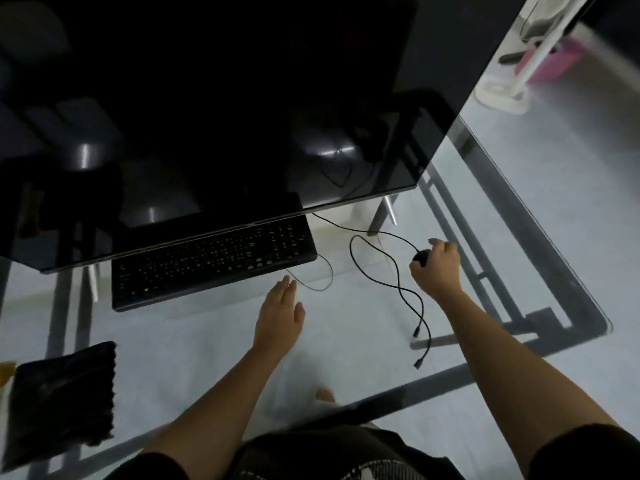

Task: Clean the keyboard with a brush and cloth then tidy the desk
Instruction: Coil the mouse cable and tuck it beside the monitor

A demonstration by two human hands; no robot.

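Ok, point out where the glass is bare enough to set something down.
Bare glass: between keyboard, cloth and left hand. Also right of the right hand, towards the desk corner. Crowded: looped cables between keyboard and mouse.

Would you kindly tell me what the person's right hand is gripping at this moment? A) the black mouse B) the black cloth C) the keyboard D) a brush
A: the right hand curls over the black mouse on the glass desk, to the right of the keyboard, while the black cloth lies apart at the near left.
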